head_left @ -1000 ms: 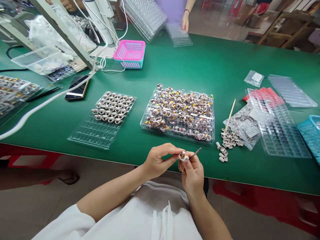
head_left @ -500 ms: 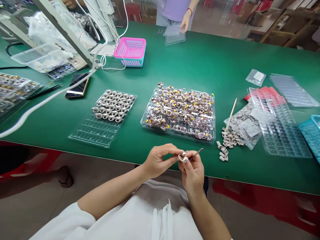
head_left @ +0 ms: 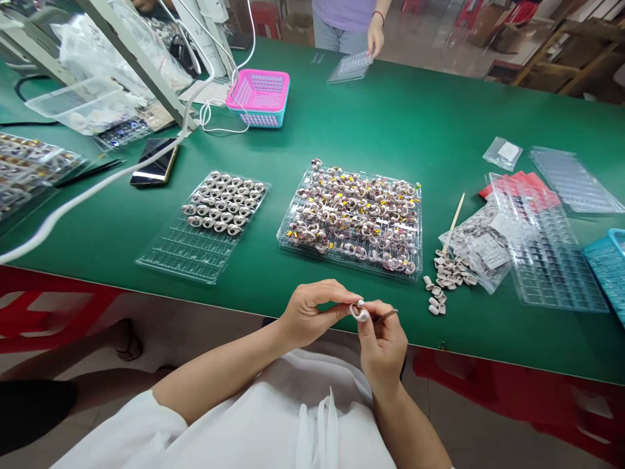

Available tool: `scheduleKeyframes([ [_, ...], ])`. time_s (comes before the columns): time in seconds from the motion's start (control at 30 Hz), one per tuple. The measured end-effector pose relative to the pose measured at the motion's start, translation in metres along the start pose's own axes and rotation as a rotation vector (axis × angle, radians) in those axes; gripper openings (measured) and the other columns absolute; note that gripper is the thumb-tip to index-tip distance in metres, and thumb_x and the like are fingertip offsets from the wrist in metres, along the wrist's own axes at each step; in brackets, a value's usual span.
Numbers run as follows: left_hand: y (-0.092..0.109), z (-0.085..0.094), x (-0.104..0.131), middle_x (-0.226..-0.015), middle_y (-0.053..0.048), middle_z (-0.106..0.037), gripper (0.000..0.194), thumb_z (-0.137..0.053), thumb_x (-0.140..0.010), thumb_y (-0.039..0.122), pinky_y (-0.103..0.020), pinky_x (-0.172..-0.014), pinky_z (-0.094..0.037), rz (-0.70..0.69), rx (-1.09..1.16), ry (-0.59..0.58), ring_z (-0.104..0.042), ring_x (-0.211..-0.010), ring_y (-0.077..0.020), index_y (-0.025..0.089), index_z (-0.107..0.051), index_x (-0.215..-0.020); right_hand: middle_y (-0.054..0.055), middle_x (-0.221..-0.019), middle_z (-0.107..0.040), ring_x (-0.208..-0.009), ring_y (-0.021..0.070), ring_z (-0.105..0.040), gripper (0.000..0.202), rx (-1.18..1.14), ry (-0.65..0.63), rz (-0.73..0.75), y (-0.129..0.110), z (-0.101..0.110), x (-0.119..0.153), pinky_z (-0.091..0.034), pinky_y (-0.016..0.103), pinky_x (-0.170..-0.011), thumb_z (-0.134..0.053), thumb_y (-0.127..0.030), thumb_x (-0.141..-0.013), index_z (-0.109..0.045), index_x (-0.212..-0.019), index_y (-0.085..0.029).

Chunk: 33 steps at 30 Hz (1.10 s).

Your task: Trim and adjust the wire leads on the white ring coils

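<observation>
A small pale ring-shaped piece (head_left: 354,312) is held over the table's near edge, pinched by the thumb and forefinger of my left hand (head_left: 311,314). My right hand (head_left: 385,348) is closed around a thin dark metal tool (head_left: 389,314), whose end sticks out past the fingers; its thumb touches the ring-shaped piece. Straight ahead lies a clear tray (head_left: 349,259) crowded with similar pieces bearing yellow and red bits. To its left, another clear tray (head_left: 183,255) carries pale ring-shaped pieces in rows across its far part.
Small beige parts (head_left: 452,270), a wooden stick (head_left: 455,218) and a bag of parts (head_left: 483,244) lie right. A phone (head_left: 153,163), a white cable (head_left: 92,200) and a pink basket (head_left: 263,91) are left. Across the table, a person's hand (head_left: 375,38) holds a clear tray.
My right hand has shifted slightly right and turned, and less of the tool shows. My left hand keeps its pinch. The person opposite has moved the clear tray a little.
</observation>
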<state>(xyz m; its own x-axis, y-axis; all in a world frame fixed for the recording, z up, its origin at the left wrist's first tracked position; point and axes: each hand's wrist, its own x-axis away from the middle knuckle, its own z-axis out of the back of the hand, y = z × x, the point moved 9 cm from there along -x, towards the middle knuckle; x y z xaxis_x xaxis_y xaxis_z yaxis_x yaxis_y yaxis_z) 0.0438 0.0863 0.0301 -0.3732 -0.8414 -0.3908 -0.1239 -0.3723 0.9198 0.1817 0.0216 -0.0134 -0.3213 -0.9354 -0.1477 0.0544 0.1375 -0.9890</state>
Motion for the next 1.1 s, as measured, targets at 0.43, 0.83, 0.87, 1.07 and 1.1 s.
scheduleKeyframes([
  [0.43,-0.001,-0.001,-0.001,-0.086,-0.009,-0.079,0.021,-0.075,-0.083,0.010,-0.026,-0.068,-0.058,-0.005,0.008,-0.023,-0.072,-0.076,-0.0169,0.019,-0.079,-0.102,-0.002,-0.077,-0.058,-0.056,0.0077,-0.044,0.006,-0.242,-0.151,-0.160,0.020,-0.008,-0.006,-0.034,0.021,-0.049,-0.062,-0.027,-0.094,-0.062,-0.090,-0.023],
  [0.83,-0.013,0.000,0.001,-0.083,-0.009,-0.079,0.016,-0.078,-0.081,0.018,-0.026,-0.068,-0.057,0.145,0.058,-0.010,-0.072,-0.075,-0.0178,0.018,-0.081,-0.096,-0.003,-0.072,-0.051,-0.053,0.0077,-0.040,0.015,-0.178,-0.158,-0.190,0.019,-0.007,-0.008,-0.031,0.022,-0.046,-0.065,-0.033,-0.092,-0.058,-0.087,-0.021],
  [0.87,-0.015,0.000,0.001,-0.083,-0.009,-0.079,0.015,-0.079,-0.080,0.019,-0.026,-0.067,-0.057,0.184,0.082,-0.007,-0.072,-0.074,-0.0178,0.018,-0.081,-0.095,-0.004,-0.072,-0.051,-0.053,0.0074,-0.040,0.017,-0.188,-0.163,-0.202,0.018,-0.008,-0.008,-0.031,0.021,-0.046,-0.065,-0.034,-0.092,-0.057,-0.086,-0.021],
  [1.07,-0.035,-0.008,0.012,-0.078,-0.008,-0.077,0.018,-0.080,-0.078,0.026,-0.024,-0.066,-0.053,0.574,0.316,-0.057,-0.068,-0.070,-0.0146,0.012,-0.079,-0.089,-0.005,-0.070,-0.051,-0.055,0.0080,-0.043,0.017,-0.149,-0.222,-0.217,0.008,-0.009,-0.012,-0.036,0.021,-0.049,-0.069,-0.030,-0.089,-0.055,-0.084,-0.022],
  [1.1,-0.037,-0.010,0.014,-0.077,-0.007,-0.076,0.019,-0.081,-0.078,0.027,-0.023,-0.065,-0.053,0.623,0.353,-0.066,-0.067,-0.069,-0.0140,0.012,-0.079,-0.088,-0.004,-0.070,-0.053,-0.056,0.0086,-0.044,0.015,-0.119,-0.238,-0.199,0.005,-0.009,-0.013,-0.037,0.022,-0.050,-0.069,-0.029,-0.088,-0.056,-0.085,-0.022],
])
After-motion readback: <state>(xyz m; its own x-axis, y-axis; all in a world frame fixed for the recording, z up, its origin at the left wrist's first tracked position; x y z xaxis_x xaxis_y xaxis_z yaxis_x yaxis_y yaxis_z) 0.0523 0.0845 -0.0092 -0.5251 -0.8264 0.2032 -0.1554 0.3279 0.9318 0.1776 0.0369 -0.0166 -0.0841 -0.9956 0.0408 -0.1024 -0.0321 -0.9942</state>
